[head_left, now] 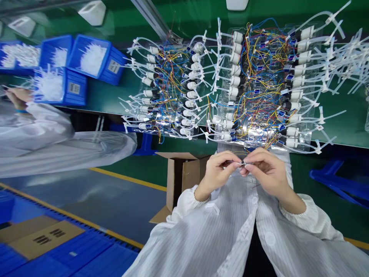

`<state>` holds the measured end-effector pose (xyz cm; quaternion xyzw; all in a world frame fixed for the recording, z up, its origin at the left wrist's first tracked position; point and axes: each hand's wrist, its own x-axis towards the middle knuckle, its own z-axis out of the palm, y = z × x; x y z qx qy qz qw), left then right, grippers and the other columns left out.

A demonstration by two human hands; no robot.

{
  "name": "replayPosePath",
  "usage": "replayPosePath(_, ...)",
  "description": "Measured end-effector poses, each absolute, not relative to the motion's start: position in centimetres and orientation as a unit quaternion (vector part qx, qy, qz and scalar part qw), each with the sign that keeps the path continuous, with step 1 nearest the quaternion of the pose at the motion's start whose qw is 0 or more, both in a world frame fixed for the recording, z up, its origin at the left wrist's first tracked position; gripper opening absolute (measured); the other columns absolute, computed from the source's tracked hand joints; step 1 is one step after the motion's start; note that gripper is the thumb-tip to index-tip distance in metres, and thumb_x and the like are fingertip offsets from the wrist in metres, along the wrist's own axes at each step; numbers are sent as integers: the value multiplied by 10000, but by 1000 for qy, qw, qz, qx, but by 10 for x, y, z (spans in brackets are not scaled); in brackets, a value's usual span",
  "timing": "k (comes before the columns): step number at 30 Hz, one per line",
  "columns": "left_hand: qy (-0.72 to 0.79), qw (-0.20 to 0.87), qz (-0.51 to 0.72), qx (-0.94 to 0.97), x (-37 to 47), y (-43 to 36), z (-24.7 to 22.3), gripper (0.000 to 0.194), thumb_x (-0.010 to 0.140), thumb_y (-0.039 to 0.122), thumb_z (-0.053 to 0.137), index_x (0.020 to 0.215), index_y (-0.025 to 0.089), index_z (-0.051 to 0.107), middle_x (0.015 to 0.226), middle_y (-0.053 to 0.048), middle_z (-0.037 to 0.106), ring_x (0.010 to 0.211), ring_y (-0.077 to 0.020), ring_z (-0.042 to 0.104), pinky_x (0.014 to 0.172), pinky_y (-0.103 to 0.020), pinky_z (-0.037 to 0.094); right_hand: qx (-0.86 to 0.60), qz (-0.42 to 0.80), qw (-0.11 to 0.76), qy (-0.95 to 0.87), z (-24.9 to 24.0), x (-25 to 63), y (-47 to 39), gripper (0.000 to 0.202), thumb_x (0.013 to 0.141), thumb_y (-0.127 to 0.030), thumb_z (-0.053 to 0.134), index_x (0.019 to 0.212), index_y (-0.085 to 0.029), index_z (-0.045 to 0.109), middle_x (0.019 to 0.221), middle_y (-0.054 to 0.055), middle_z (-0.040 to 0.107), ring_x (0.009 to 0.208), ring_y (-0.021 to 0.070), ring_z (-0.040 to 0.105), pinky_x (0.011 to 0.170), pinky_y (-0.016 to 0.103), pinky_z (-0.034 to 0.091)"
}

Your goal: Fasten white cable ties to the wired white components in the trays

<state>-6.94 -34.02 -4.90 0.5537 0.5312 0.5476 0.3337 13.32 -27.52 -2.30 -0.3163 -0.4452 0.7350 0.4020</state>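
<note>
Close in front of my chest, my left hand (pixel 220 171) and my right hand (pixel 266 171) meet fingertip to fingertip. Both pinch a small pale piece (pixel 243 164) with thin wire at it; its exact kind is too small to make out. A thin dark wire end (pixel 255 187) hangs below my right fingers. Just beyond my hands, the near edge of a clear plastic tray (pixel 305 134) holds rows of small white-capped motor-like units (pixel 292 132). White tubes with zip ties stick out at their sides, and red, yellow and blue wires (pixel 259 104) tangle across the middle.
A second tray of similar units (pixel 170 96) lies to the left on the green bench (pixel 100 98). Blue bins (pixel 77 86) with white pieces stand farther left, near a co-worker's sleeve (pixel 49 123). Loose tubes (pixel 350 61) lie at right. An opened cardboard box (pixel 190 173) is below the bench.
</note>
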Motion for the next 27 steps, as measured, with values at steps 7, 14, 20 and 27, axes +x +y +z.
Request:
replayPosePath(7,485,330,573,572,-69,-335,-50,184,1163,375,900,1043,237,921,869,-44,878,685,-165,783,572,-271,555,-299,742,418,-430,-22,132,-274,304,890,-167,1070,1060,-414,1025,1026,21,838,710,243,920,651,351,817)
replayPosePath(14,475,279,592,589,-65,-332,-49,41,1111,217,939,1086,249,936,876,-39,906,698,-179,823,575,-264,600,-316,668,417,-529,-26,138,-275,360,985,-121,945,1113,-449,1019,1037,30,869,726,233,899,656,376,801)
replayPosePath(20,512,282,571,577,-66,-337,-55,107,1145,314,922,1080,243,969,870,-51,911,671,-197,822,543,-295,594,-325,564,445,-616,-26,135,-275,387,975,-76,885,1097,-423,1003,1000,21,912,730,235,881,660,386,770)
replayPosePath(27,524,289,540,592,-71,-338,-52,153,1148,334,908,1049,235,971,901,-83,942,705,-209,873,578,-276,656,-336,542,468,-612,-33,131,-278,291,980,-114,872,1023,-376,992,979,19,929,717,227,882,649,374,775)
